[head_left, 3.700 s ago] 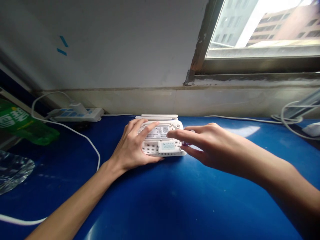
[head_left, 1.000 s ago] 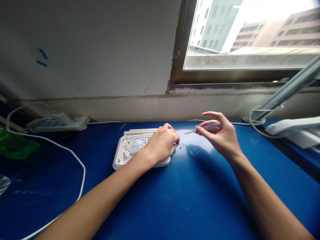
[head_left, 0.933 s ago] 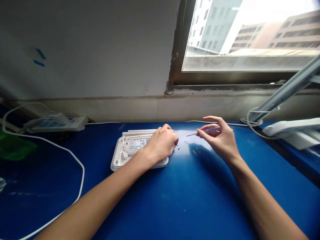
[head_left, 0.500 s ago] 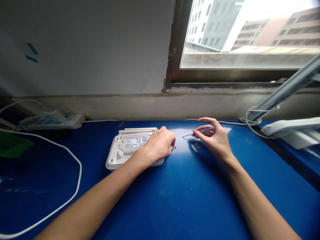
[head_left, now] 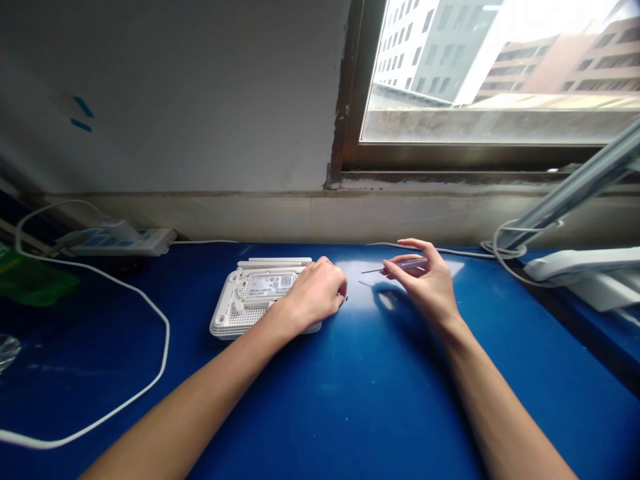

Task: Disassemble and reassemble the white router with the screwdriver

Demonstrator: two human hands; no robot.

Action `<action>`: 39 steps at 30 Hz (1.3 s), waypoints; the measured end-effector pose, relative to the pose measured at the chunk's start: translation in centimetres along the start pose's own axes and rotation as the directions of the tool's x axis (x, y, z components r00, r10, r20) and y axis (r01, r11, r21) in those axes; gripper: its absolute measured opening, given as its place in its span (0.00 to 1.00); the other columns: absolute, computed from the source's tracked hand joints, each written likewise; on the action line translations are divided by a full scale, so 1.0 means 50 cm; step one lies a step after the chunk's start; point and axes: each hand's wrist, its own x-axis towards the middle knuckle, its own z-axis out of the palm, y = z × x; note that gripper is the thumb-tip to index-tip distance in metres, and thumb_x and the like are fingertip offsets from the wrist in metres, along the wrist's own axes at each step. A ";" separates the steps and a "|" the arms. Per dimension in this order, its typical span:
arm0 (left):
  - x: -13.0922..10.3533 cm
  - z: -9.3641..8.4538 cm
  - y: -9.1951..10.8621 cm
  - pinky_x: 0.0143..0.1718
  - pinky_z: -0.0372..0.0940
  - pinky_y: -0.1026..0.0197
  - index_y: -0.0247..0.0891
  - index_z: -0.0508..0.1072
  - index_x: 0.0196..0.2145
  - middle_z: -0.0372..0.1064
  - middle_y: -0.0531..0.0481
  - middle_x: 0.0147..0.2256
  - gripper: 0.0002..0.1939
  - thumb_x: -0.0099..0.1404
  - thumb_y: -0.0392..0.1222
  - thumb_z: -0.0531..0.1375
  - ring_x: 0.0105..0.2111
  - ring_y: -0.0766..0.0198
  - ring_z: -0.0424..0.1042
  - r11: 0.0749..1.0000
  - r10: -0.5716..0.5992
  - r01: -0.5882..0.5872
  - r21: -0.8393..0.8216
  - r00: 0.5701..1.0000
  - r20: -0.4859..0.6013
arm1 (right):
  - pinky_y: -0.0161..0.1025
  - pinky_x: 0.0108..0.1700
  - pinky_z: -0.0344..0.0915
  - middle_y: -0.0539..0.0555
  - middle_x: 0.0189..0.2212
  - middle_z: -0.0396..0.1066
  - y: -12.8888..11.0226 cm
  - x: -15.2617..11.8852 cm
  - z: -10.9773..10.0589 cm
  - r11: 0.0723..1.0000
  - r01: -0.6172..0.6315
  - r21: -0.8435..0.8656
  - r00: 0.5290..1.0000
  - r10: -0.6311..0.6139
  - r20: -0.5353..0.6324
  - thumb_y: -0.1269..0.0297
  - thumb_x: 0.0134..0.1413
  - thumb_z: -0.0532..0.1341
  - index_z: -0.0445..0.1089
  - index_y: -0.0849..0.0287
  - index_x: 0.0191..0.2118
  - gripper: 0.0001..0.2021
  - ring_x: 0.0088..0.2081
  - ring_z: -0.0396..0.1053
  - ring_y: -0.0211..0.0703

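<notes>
A white Wi-Fi router lies upside down on the blue table, its printed label and vent holes facing up and its antennas folded along the far side. Over the router's right end is my left hand, fingers curled and pinched. A tiny dark piece, which looks like a screw, pokes out at those fingertips; most of it is hidden. To the right, my right hand pinches the clear purplish handle of a thin screwdriver. Its shaft points left toward the router, above the table and apart from it.
A white power strip stands by the wall at the back left, with a white cable looping over the table. A green bag lies at far left. At right are a metal lamp arm and a white device.
The screwdriver's shaft has tilted closer to level, and its tip has shifted slightly left. Less of the small dark piece shows at my left fingertips. The camera view has shifted a little.
</notes>
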 end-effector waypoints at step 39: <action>-0.255 -0.066 -0.171 0.69 0.57 0.36 0.52 0.61 0.72 0.61 0.45 0.70 0.46 0.61 0.63 0.70 0.68 0.41 0.60 0.995 -0.089 0.093 0.035 0.989 -0.120 | 0.43 0.38 0.80 0.51 0.34 0.79 -0.076 -0.046 0.043 0.929 0.335 -0.156 0.931 -0.352 -0.095 0.62 0.54 0.75 0.70 0.52 0.55 0.25 0.35 0.82 0.49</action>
